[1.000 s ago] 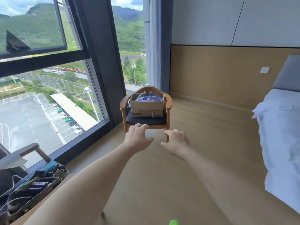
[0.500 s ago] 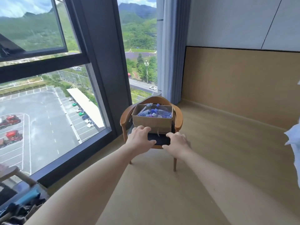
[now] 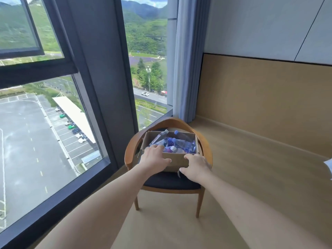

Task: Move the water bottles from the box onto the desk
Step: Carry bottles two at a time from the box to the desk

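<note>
Bottles [image 3: 177,143] all lie in the cardboard box [image 3: 175,161] on the chair's [image 3: 171,183] seat; no desk shows. Left hand [image 3: 154,157] and right hand [image 3: 195,166] reach its near rim, fingers spread, gripping nothing.

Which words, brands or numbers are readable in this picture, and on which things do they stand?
None can be read.
Water bottles in the box: blue and purple labels, print too blurred to read.
Box front: no print visible between the left hand and the right hand.
Parking lot outside: only white lines, no letters.
</note>
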